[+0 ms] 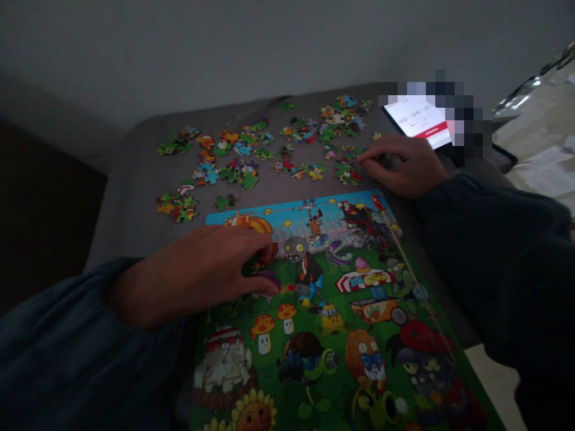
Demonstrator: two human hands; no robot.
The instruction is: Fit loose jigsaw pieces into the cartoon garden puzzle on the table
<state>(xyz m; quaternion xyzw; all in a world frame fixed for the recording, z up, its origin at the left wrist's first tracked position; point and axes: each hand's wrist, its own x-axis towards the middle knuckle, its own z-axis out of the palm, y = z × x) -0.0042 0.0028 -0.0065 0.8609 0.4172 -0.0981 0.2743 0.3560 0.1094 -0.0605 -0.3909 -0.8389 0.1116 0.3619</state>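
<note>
— Begin at the left edge. See what?
— Low down, a dark left sleeve; beyond, a grey surface bearing a small cluster of loose jigsaw pieces.
— And next, the left hand?
— Stretched over the upper left part of the puzzle board, thumb and forefinger apart, with a gap between. Resting on the board or just above? Cannot tell.
— Go on to the middle.
— Nearest the camera, that same board, covered in cartoon figures below a strip of blue sky; past its top edge, a wide scatter of middle pieces, mostly green, some orange and blue.
— Further right?
— The right hand, well apart from the left one, fingertips bunched at the right-hand pieces. Clamped on one? Cannot tell.
— And last?
— Just behind that hand, a phone with a lit screen, partly pixelated; then a right sleeve, dark too, and pale sheets.
</note>
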